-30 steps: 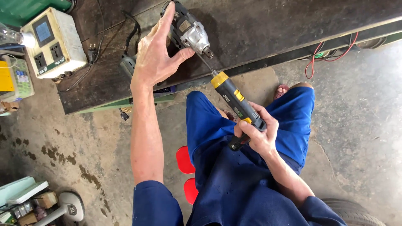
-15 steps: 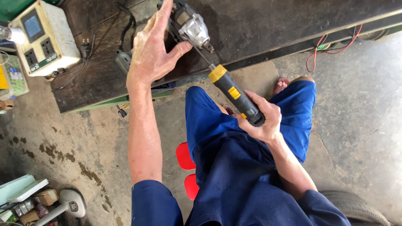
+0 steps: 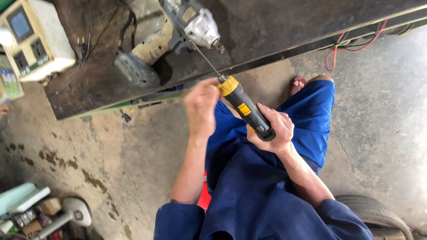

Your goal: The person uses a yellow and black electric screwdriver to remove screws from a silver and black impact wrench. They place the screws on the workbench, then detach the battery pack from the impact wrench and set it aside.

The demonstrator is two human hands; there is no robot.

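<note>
While right hand (image 3: 272, 129) grips screwdriver (image 3: 244, 106), cream box (image 3: 33, 40) far left

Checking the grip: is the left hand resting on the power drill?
No, the left hand hangs blurred off the bench, apart from the power drill.

A cream box (image 3: 38, 42) with a slanted front is seen at the upper left of the frame, on the dark workbench (image 3: 284, 26). A small blue screen (image 3: 20, 24) is set in its top part. Black sockets (image 3: 30, 52) are set below the screen, and a thin green label strip (image 3: 39, 66) is seen along its lower edge. At the far left edge, a green and white package (image 3: 8, 80) is partly seen. At the lower left corner, small boxes (image 3: 42, 208) are piled, too blurred to be told apart.
</note>
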